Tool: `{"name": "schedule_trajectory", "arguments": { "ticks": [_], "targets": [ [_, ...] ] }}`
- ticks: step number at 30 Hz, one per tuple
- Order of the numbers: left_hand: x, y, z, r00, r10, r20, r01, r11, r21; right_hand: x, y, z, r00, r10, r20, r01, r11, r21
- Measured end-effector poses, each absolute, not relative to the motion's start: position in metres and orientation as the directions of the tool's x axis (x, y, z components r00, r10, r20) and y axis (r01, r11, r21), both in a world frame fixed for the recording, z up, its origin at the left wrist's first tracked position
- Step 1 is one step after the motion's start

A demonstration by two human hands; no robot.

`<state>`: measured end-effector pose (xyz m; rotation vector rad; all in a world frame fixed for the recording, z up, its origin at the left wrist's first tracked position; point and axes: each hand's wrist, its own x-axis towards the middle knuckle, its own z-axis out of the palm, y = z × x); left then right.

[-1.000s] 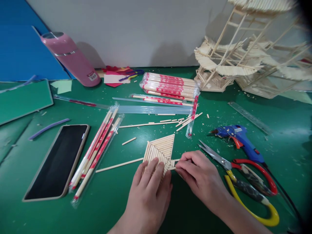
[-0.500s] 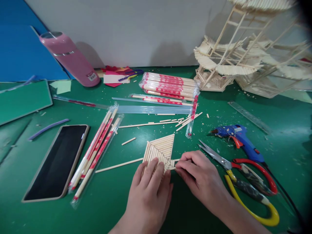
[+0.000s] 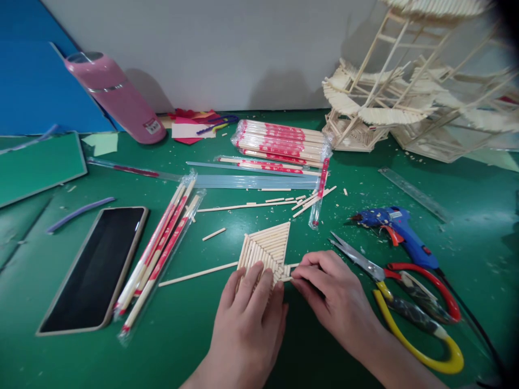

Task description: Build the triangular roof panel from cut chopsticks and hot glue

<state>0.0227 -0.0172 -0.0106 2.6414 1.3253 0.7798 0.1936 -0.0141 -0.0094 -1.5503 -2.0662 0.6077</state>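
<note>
A flat panel of wooden sticks point(image 3: 268, 243), laid in angled rows that meet along seams, rests on the green table. My left hand point(image 3: 251, 313) lies over its near part with fingers stretched out, pressing on the sticks and hiding that side. My right hand point(image 3: 330, 294) is closed in a pinch at the panel's right edge, on the end of a short wooden stick point(image 3: 287, 279). Just above, another stick end point(image 3: 293, 265) pokes out beside the fingers. A long thin stick point(image 3: 198, 274) runs out to the left from the panel.
Scissors point(image 3: 381, 275) and a blue glue gun point(image 3: 399, 224) lie to the right, a phone point(image 3: 95, 270) and wrapped chopsticks point(image 3: 162, 248) to the left. Behind are glue sticks point(image 3: 255, 182), more wrapped chopsticks point(image 3: 284, 143), a pink bottle point(image 3: 117, 97) and a stick-built model point(image 3: 377, 102).
</note>
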Motion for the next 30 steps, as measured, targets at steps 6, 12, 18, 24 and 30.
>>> {"name": "schedule_trajectory", "arguments": {
  "ticks": [6, 12, 18, 24, 30],
  "targets": [
    [0.0205, -0.0164, -0.0100, 0.504, 0.768, 0.394, 0.725, -0.625, 0.289, 0.1930, -0.0150, -0.0105, -0.235, 0.966, 0.111, 0.749, 0.253, -0.612],
    [0.0215, -0.0154, -0.0113, 0.503, 0.768, 0.396, 0.730, -0.623, 0.281, 0.1938, -0.0163, -0.0107, -0.233, 0.965, 0.124, 0.754, 0.259, -0.603],
    [0.0220, -0.0163, -0.0109, 0.506, 0.766, 0.397, 0.729, -0.625, 0.278, 0.1920, -0.0149, -0.0098, -0.214, 0.967, 0.136, 0.764, 0.252, -0.594],
    [0.0202, -0.0154, -0.0082, 0.522, 0.766, 0.376, 0.729, -0.629, 0.271, 0.1910, -0.0176, -0.0111, -0.196, 0.970, 0.141, 0.772, 0.242, -0.588],
    [0.0208, -0.0153, -0.0074, 0.514, 0.766, 0.386, 0.722, -0.629, 0.288, 0.1898, -0.0182, -0.0112, -0.184, 0.975, 0.127, 0.762, 0.223, -0.607]
  ]
}}
